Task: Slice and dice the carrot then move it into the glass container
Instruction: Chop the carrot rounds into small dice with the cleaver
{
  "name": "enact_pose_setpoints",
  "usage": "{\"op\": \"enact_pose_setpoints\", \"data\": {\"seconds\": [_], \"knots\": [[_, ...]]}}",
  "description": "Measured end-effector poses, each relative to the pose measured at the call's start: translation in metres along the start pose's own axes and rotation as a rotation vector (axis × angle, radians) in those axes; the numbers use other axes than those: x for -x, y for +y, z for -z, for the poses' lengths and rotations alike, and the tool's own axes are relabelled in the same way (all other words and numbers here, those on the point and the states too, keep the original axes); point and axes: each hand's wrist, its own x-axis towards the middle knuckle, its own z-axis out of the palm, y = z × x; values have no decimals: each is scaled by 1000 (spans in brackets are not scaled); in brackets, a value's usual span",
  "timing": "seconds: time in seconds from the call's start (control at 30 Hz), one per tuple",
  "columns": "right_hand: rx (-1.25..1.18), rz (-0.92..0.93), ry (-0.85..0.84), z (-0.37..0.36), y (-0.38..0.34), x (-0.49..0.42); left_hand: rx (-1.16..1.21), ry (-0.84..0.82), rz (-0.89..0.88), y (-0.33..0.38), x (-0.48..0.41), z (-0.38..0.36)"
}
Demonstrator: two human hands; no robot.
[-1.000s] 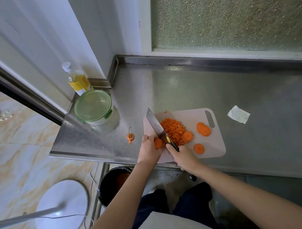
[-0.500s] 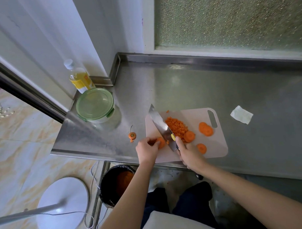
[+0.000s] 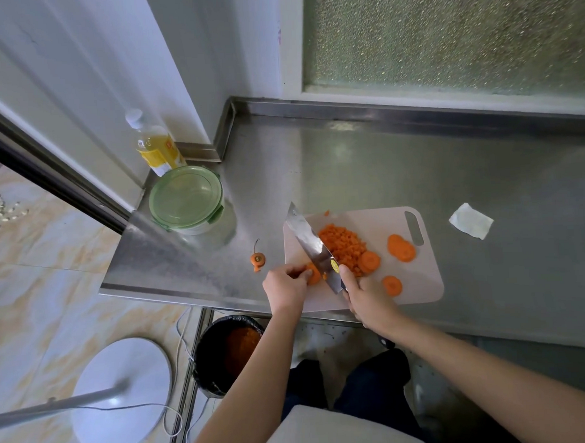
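A pale cutting board (image 3: pixel 419 283) lies on the steel counter (image 3: pixel 415 170). On it sits a heap of diced carrot (image 3: pixel 343 247), with carrot slices (image 3: pixel 401 247) to its right. My left hand (image 3: pixel 285 288) pinches a carrot piece (image 3: pixel 314 275) at the board's near left corner. My right hand (image 3: pixel 366 293) grips the handle of a cleaver (image 3: pixel 308 240), whose blade stands on the board just right of that piece. The glass container (image 3: pixel 187 201), with its green lid on, stands left of the board.
A carrot top (image 3: pixel 257 259) lies on the counter between container and board. An oil bottle (image 3: pixel 154 146) stands behind the container. A white paper scrap (image 3: pixel 470 225) lies right of the board. Below the counter edge sits a black bin (image 3: pixel 227 353); a fan base (image 3: pixel 121 394) rests on the floor.
The cleaver has come down from a raised tilt onto the carrot piece beside my left hand's fingers. Both hands stay at the board's near left corner.
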Motion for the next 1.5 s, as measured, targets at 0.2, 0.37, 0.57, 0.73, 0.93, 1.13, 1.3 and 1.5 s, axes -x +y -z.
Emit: {"op": "enact_pose_setpoints", "data": {"seconds": [0.2,0.37,0.57,0.73,0.93,1.13,1.3,1.5], "knots": [[122,-32,-3,2,-9,-1,-8,-12,0,1,1,1],[279,-31,-27,-1,-14,-7,9,-35,0,2,2,2],[362,24,-15,-7,-18,-6,11,-20,-19,2,3,3],[390,74,45,-14,-18,-9,0,-21,-39,2,4,3],[430,116,80,-12,-14,-11,0,-13,-55,3,5,2],[389,58,-16,-8,-18,-13,5,-37,0,4,4,4],[262,-52,-44,6,-24,-18,31,-31,32,5,5,3],[162,-103,-21,6,-18,-7,6,-12,19,3,5,2]]}}
